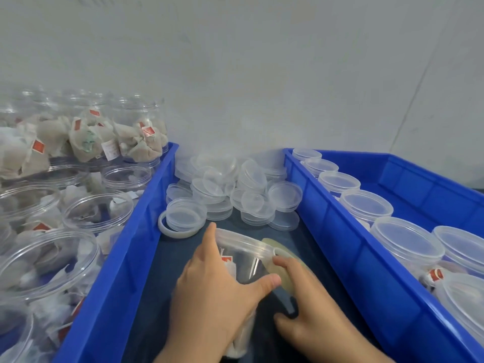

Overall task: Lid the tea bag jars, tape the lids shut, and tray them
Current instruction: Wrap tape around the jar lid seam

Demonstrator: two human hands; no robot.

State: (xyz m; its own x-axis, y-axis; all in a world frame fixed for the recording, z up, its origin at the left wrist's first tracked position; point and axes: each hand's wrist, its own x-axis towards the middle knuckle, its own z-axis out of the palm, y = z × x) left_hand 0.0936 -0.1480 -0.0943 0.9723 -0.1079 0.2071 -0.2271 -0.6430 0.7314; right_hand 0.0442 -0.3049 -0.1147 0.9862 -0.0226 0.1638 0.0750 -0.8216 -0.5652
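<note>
Jar (242,260): held tilted over the dark worktop (162,273) between the two blue trays, lid (245,243) already fitted.
Left hand (212,289): wrapped around the jar body, thumb across the front.
Right hand (301,307): a tape roll (275,263) is gripped and pressed against the jar just below the lid rim.
Step judged: the lid is being taped shut.
Risk: tape could be laid crooked or miss the seam if the tilted jar is turned unevenly; the smooth plastic could slip in the grasp.
Right tray (337,231): lidded jars are lined up inside.
Left tray (136,244): open jars of tea bags.
Spare lids (235,195): piled behind.
</note>
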